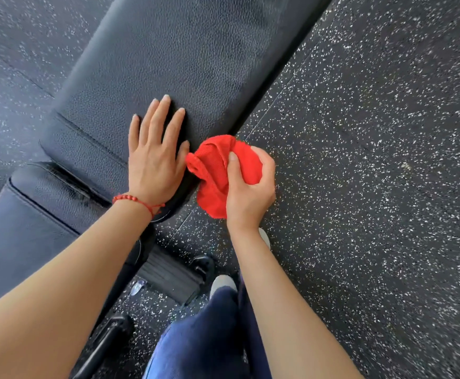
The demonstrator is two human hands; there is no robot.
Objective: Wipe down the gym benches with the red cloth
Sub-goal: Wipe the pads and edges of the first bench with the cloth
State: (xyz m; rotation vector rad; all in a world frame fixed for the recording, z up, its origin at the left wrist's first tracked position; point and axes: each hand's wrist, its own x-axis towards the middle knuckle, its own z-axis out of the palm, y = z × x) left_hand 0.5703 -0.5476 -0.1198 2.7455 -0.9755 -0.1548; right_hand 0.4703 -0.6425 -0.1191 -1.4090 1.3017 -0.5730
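The left hand (155, 157) lies flat and released on the black padded gym bench (174, 58), palm down, fingers spread and pointing toward 12 o'clock, the forearm entering from 7 o'clock. A red beaded bracelet (133, 199) circles the left wrist. The right hand (246, 192) grasps the bunched red cloth (217, 170), thumb pressed across the top of the fabric, fingers curled around its far side; the forearm enters from 5 o'clock. The cloth sits at the bench's edge, at 3 o'clock from the left hand and just beside its thumb. The speckled rubber floor (360, 160) lies below. No readable writing is visible.
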